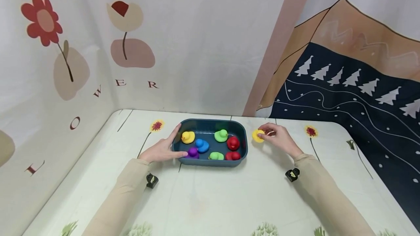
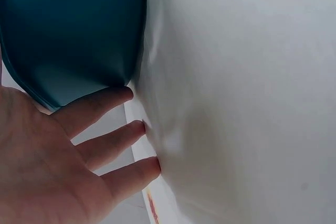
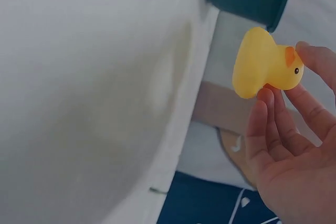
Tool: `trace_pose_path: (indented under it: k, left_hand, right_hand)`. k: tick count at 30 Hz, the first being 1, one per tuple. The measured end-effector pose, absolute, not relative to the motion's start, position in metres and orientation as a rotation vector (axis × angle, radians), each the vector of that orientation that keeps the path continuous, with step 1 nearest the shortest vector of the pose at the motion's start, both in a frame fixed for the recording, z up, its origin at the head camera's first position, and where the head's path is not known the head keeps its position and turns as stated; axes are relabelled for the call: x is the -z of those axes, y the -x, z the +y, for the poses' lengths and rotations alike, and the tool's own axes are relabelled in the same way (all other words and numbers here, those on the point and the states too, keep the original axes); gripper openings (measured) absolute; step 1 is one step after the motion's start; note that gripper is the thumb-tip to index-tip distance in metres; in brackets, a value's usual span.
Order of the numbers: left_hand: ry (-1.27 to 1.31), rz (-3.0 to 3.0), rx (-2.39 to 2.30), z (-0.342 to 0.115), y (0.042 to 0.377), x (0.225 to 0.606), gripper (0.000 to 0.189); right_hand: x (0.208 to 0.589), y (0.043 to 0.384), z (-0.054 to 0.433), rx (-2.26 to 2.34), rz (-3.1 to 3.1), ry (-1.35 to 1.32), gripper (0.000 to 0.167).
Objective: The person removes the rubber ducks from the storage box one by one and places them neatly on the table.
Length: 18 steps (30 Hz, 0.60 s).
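In the head view a dark blue plastic bin (image 1: 210,162) holds several rubber ducks. Inside are a yellow duck (image 1: 188,137), a blue duck (image 1: 202,146), a purple duck (image 1: 193,152), two green ducks and two red ducks. My left hand (image 1: 163,150) rests against the bin's left end, thumb at the near left corner; its other fingers (image 2: 113,142) are straight and spread in the left wrist view. Just right of the bin, my right hand (image 1: 278,138) pinches another yellow duck (image 3: 257,64) by its head between thumb and fingers.
A white cloth with printed flowers covers the table (image 1: 210,199). Behind it hangs a white curtain (image 1: 203,54) with flower prints and letters, and a dark blue tree-patterned part (image 1: 328,94) at right. A small black wrist camera (image 1: 152,180) sits at each sleeve.
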<state>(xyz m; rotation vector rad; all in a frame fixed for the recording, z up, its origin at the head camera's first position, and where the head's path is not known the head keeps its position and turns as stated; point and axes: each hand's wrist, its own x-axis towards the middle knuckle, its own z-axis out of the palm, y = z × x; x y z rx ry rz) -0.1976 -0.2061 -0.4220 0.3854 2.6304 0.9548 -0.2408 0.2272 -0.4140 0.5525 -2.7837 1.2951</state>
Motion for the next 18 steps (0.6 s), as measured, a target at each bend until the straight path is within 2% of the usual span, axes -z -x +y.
trace_pose_path:
  k: [18]
  left_hand:
    - [-0.380,2.630,-0.953,-0.207,0.197,0.420,0.112]
  right_hand:
    - [0.429,0.272,0.228,-1.296,-2.846,-0.449,0.027]
